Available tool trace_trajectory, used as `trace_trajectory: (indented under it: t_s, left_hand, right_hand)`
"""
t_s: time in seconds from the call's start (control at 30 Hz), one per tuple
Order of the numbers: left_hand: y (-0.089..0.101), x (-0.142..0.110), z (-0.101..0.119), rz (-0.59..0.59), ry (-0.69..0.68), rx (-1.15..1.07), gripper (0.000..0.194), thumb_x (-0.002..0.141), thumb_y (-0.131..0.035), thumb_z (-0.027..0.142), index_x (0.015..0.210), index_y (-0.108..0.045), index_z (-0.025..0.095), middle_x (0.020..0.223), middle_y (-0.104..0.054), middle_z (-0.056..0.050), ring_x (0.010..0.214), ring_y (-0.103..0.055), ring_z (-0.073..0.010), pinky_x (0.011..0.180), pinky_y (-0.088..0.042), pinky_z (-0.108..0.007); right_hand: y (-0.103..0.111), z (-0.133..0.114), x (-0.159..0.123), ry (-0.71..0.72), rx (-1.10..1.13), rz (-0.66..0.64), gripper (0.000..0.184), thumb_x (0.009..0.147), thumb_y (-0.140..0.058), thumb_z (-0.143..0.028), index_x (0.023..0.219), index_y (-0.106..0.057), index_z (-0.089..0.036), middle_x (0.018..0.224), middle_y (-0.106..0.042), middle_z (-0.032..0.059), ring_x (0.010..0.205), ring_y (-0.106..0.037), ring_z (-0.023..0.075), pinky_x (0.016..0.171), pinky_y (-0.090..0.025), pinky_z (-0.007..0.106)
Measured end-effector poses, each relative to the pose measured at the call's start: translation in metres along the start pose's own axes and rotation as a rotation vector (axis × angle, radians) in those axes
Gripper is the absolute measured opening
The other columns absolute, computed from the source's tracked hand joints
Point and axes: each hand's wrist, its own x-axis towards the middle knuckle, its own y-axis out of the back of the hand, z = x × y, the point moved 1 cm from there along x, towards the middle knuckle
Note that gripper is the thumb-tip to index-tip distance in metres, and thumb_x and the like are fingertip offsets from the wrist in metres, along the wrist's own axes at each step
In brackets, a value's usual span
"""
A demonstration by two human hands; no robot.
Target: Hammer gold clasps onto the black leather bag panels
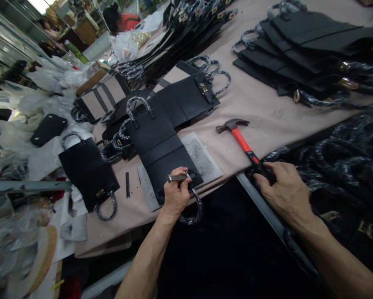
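Observation:
In the head view my left hand (176, 194) is closed around a short metal punch (175, 177), at the near end of a flat black handbag piece (161, 145). This piece lies across a worn pale slab (201, 155), with wrapped loop handles at both ends; the near handle (196, 211) hangs past the table edge. My right hand (281, 182) grips the black end of a claw hammer (242, 139) with a red shaft. The hammer's head is over the cloth, to the right of the slab. What the punch tip touches is hidden by my fingers.
Another black bag piece (88, 172) lies at the left, near a thin black strip (127, 185). Further bag pieces (189, 99) lie behind the slab. A stack of black bag pieces (304, 50) covers the far right. Clear plastic (52, 83) is heaped at the left, and a person (124, 20) is in the background.

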Motion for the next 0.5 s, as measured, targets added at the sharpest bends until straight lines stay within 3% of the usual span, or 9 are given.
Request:
trace_trajectory:
  t_s: [0.13, 0.27, 0.33, 0.4, 0.5]
  left_hand:
    - [-0.001, 0.002, 0.001, -0.033, 0.007, -0.023, 0.015, 0.090, -0.063, 0.012, 0.102, -0.060, 0.020, 0.109, -0.071, -0.008, 0.106, -0.069, -0.0209, 0.098, -0.056, -0.039]
    - [-0.003, 0.006, 0.007, -0.068, 0.025, -0.027, 0.015, 0.088, -0.061, 0.009, 0.099, -0.060, 0.020, 0.107, -0.071, -0.008, 0.106, -0.069, -0.0207, 0.097, -0.056, -0.038]
    - [-0.004, 0.007, 0.010, -0.072, 0.047, -0.034, 0.016, 0.086, -0.060, 0.008, 0.098, -0.061, 0.020, 0.106, -0.071, -0.008, 0.104, -0.069, -0.0207, 0.096, -0.056, -0.037]
    - [-0.005, 0.007, 0.011, -0.066, 0.067, -0.050, 0.017, 0.085, -0.060, 0.009, 0.097, -0.061, 0.020, 0.106, -0.071, -0.007, 0.103, -0.070, -0.0208, 0.095, -0.057, -0.036]
    - [-0.005, 0.006, 0.012, -0.057, 0.094, -0.084, 0.017, 0.084, -0.059, 0.008, 0.096, -0.062, 0.020, 0.105, -0.072, -0.007, 0.102, -0.071, -0.0208, 0.094, -0.057, -0.036]
  right_hand:
    - [-0.008, 0.000, 0.007, -0.084, -0.056, -0.161, 0.045, 0.090, -0.055, -0.044, 0.126, -0.059, -0.017, 0.113, -0.066, 0.0159, 0.099, -0.064, 0.0317, 0.078, -0.051, 0.041]
    - [-0.008, -0.001, 0.025, -0.197, 0.009, -0.355, 0.031, 0.083, -0.062, -0.042, 0.102, -0.064, -0.018, 0.085, -0.067, 0.0109, 0.069, -0.060, 0.0243, 0.061, -0.044, 0.035]
    - [-0.006, -0.004, 0.037, -0.332, 0.260, -0.527, 0.024, 0.076, -0.067, -0.041, 0.087, -0.060, -0.021, 0.066, -0.060, 0.0041, 0.056, -0.053, 0.0199, 0.053, -0.040, 0.032]
    - [-0.006, -0.013, 0.050, -0.491, 0.687, -0.710, 0.024, 0.074, -0.067, -0.040, 0.086, -0.058, -0.022, 0.063, -0.057, 0.0010, 0.052, -0.050, 0.0174, 0.049, -0.040, 0.030]
    - [-0.006, -0.033, 0.070, -0.689, 1.160, -0.793, 0.021, 0.080, -0.061, -0.038, 0.092, -0.058, -0.021, 0.070, -0.059, 0.0010, 0.054, -0.052, 0.0144, 0.049, -0.044, 0.028]
